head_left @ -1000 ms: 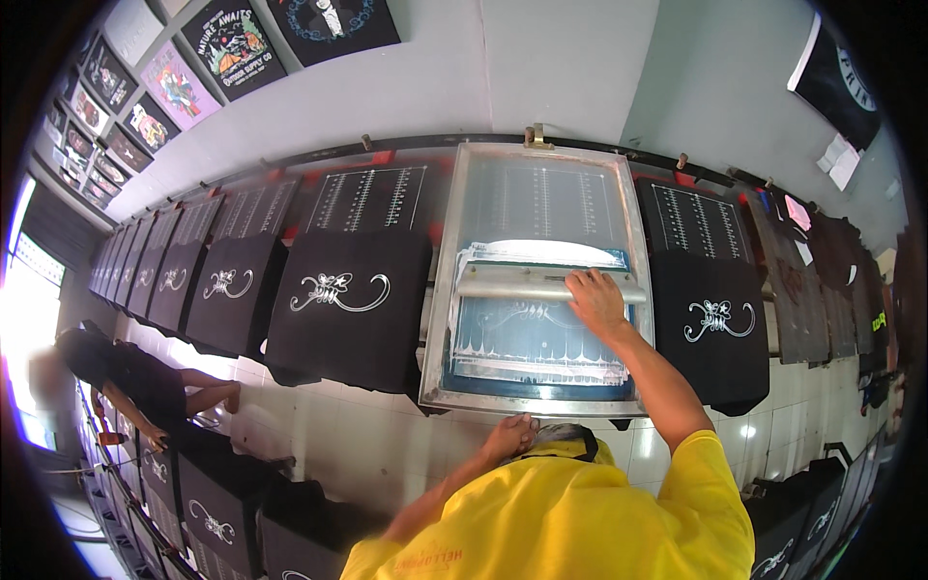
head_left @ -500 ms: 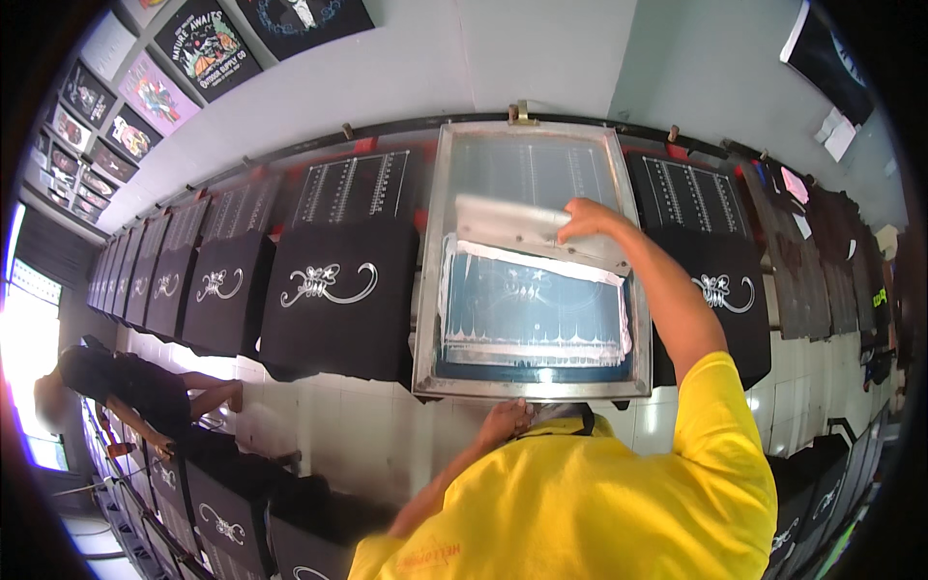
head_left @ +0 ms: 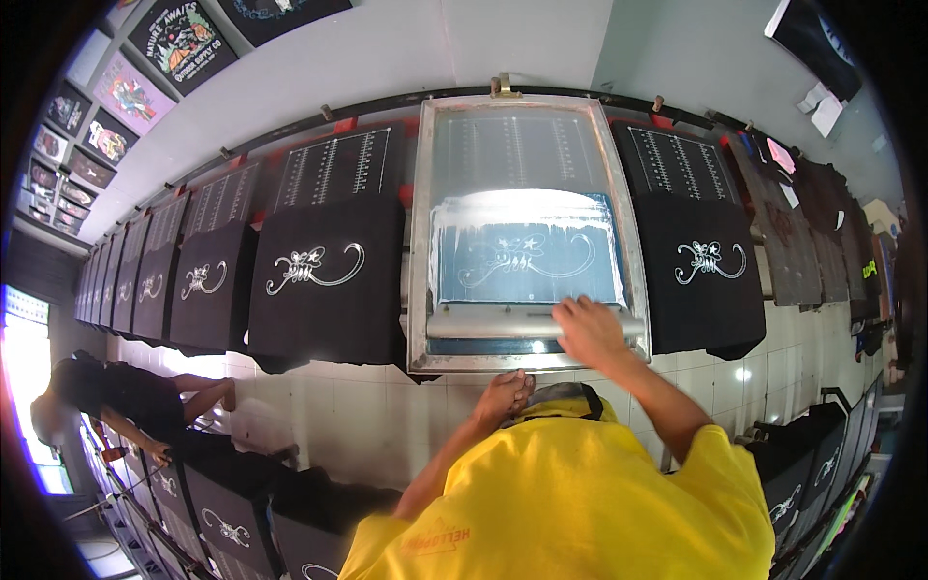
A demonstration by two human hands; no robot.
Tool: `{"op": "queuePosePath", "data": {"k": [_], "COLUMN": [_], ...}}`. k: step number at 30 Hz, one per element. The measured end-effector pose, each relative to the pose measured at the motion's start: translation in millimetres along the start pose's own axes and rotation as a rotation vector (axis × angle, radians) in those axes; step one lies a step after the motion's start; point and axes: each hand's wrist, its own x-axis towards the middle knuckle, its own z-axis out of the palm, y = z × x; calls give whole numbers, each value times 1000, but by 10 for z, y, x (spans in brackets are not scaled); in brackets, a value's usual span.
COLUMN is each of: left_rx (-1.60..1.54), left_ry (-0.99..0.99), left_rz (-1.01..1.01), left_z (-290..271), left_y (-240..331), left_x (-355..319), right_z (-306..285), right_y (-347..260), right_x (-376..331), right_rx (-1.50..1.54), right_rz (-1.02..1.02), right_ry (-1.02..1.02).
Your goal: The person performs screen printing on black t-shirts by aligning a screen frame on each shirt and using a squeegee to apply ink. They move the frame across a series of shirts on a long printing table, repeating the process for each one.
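A metal-framed printing screen (head_left: 418,251) lies over a black shirt on a board in front of me. My right hand (head_left: 590,333) is closed on a wide squeegee (head_left: 474,322) near the screen's near end. Beyond the squeegee, a curly design shows in the blue mesh. A thick band of white ink (head_left: 522,205) lies across the far side of the blue area. At the middle of the near frame edge, my left hand (head_left: 505,398) has its fingers curled against the frame; its grip is partly hidden.
Black shirts (head_left: 319,290) with white curly prints lie on boards in a row to the left. Another printed shirt (head_left: 710,261) lies close on the right. A rail (head_left: 377,111) runs behind the boards. A person (head_left: 126,396) in dark clothes is at the lower left.
My right hand has drawn the squeegee from the middle of the screen toward me. White ink now forms a band at the far side. My left hand stays at the near edge.
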Motion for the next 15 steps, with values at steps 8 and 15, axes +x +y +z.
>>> {"op": "queuePosePath", "data": {"k": [8, 15], "left_rx": [-96, -92], "left_ry": [-74, -63], "left_rz": [1, 6], "left_z": [-31, -63], "left_y": [5, -5], "left_x": [21, 25], "right_z": [-201, -125], "right_y": [21, -197], "right_x": [40, -353], "right_rx": [63, 4], "right_rz": [25, -5], "right_ry": [13, 16]}}
